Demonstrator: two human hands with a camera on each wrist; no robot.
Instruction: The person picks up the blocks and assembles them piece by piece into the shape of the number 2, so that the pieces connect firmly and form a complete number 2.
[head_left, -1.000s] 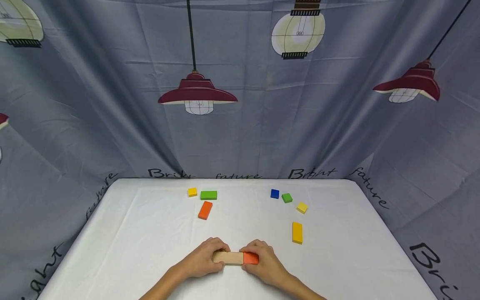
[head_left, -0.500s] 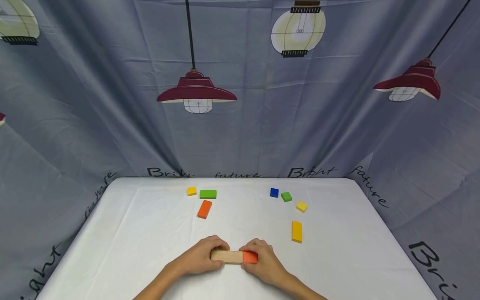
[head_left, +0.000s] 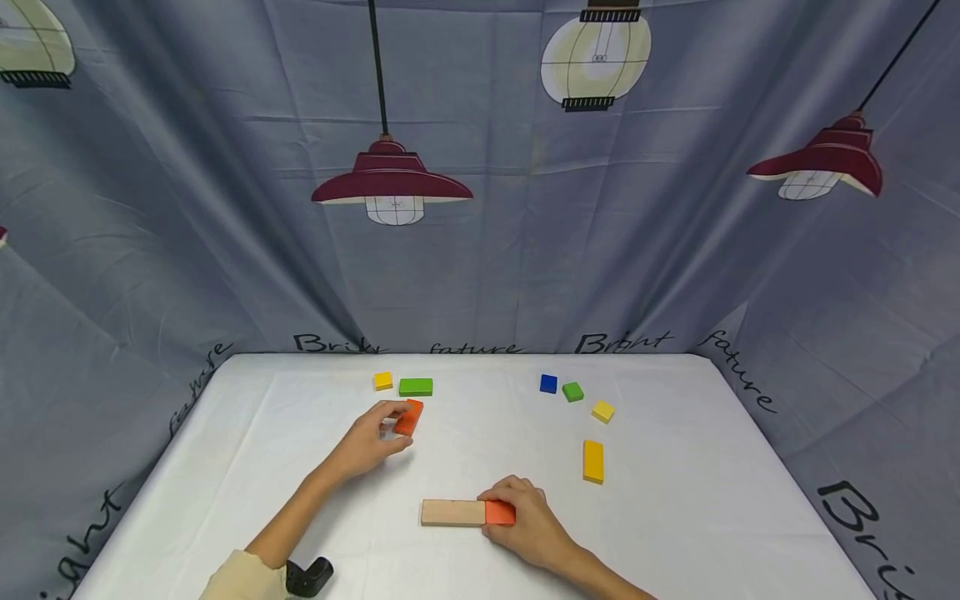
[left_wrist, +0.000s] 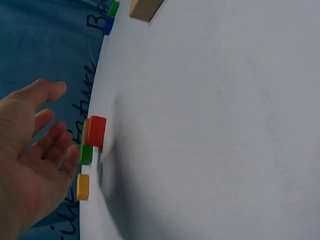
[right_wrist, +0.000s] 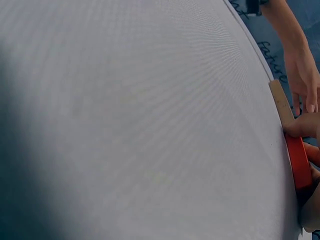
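My left hand (head_left: pixel 366 443) reaches over an orange block (head_left: pixel 410 421) on the left side of the table, thumb and fingers spread around it. In the left wrist view the fingers are loosely bent and a gap shows between thumb and fingertips, with that orange block (left_wrist: pixel 95 131) beyond them. My right hand (head_left: pixel 531 527) pinches a second orange block (head_left: pixel 500 512) near the table's front, thumb on the near side and fingers on the far side. This block's left end meets a plain wooden block (head_left: pixel 452 512), the two lying in one line. My right palm hides the orange block's right end.
Behind the left hand lie a green block (head_left: pixel 416 387) and a small yellow block (head_left: pixel 383 381). To the right are a blue cube (head_left: pixel 548 384), a green cube (head_left: pixel 573 392), a yellow cube (head_left: pixel 603 412) and a longer yellow block (head_left: pixel 593 462). A printed curtain (head_left: pixel 480 275) borders the white table.
My left hand has let go of the wooden block and moved forward and left to the orange block. The right hand keeps its hold; the wooden block stays in place.
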